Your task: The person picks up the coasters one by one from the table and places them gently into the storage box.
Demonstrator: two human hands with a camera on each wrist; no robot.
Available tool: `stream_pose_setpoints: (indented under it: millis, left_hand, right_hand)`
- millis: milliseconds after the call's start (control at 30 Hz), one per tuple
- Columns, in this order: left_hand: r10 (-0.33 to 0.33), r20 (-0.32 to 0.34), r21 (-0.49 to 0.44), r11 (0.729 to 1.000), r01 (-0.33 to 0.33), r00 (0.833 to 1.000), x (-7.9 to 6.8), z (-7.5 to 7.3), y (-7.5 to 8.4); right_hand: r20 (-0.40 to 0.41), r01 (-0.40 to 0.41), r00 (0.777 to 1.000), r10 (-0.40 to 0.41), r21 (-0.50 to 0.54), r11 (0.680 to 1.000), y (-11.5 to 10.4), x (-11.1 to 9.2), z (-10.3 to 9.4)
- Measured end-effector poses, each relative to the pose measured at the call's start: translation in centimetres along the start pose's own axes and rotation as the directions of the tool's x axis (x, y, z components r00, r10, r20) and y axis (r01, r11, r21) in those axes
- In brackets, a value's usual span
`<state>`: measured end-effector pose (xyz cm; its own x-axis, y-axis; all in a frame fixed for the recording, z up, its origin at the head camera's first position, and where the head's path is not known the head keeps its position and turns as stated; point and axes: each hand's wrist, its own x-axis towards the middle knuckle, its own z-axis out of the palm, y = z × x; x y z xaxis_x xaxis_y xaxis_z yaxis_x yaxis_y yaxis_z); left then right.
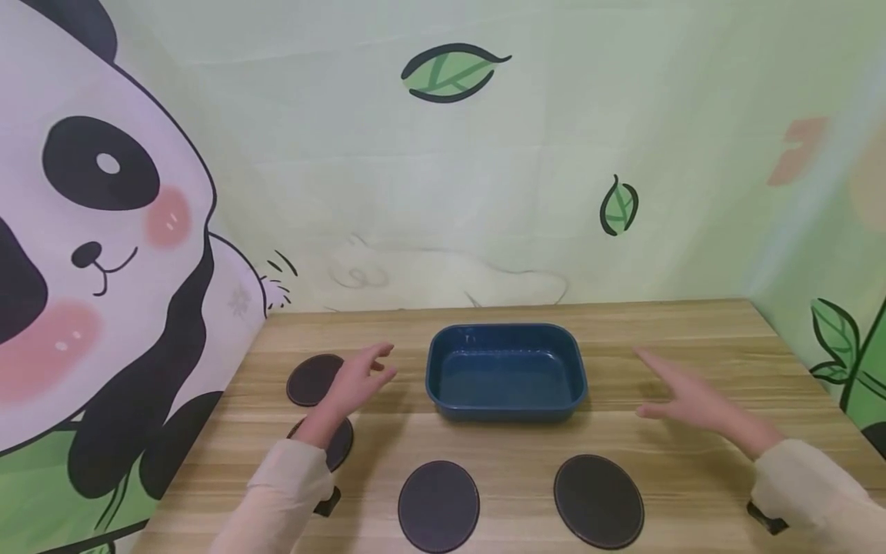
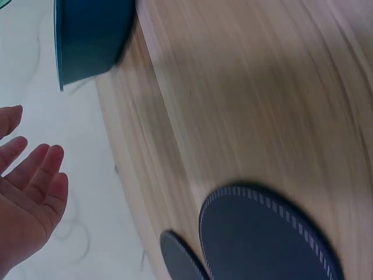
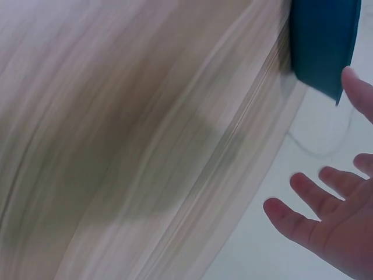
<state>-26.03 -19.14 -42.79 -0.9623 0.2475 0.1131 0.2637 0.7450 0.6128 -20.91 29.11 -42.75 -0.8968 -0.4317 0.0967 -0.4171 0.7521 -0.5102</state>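
A deep blue rectangular baking dish (image 1: 508,412) with rounded corners sits toward the back of the wooden table, nothing inside it. To its left hovers my left hand (image 1: 356,382), fingers loosely bent and apart from the dish. On the other side my right hand (image 1: 692,396) is held out with fingers extended and thumb apart, pointing toward the dish. Both hands hold nothing. In the left wrist view the dish's end wall (image 2: 90,44) shows beyond the fingers; the right wrist view shows spread fingers (image 3: 317,198) near the dish's other end.
Round black coasters lie on the table (image 1: 512,477): one front centre (image 1: 439,506), one front right (image 1: 598,502), and two at left, the farther coaster (image 1: 311,381) and the nearer coaster (image 1: 339,445), partly behind my left arm. A printed panda cloth (image 1: 498,192) hangs behind.
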Motion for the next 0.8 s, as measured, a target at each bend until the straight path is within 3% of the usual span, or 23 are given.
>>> stream_pose_setpoints:
  millis: [300, 500, 800]
  left_hand:
    - [-0.063, 0.002, -0.193, 0.979, 0.062, 0.998, 1.0, 2.3, 0.9]
    - [-0.119, -0.002, -0.307, 0.945, 0.113, 0.993, 1.6, 3.7, 1.1]
    - [-0.241, 0.046, -0.444, 0.864, 0.236, 0.969, 2.3, 4.8, 1.6]
  right_hand:
    - [0.157, -0.029, 0.988, 0.003, 0.165, 0.986, -1.0, 0.6, 1.2]
    - [0.286, -0.083, 0.958, -0.026, 0.364, 0.928, -1.6, 0.6, 2.0]
    - [0.421, -0.219, 0.907, -0.008, 0.49, 0.844, -2.1, 0.5, 3.3]
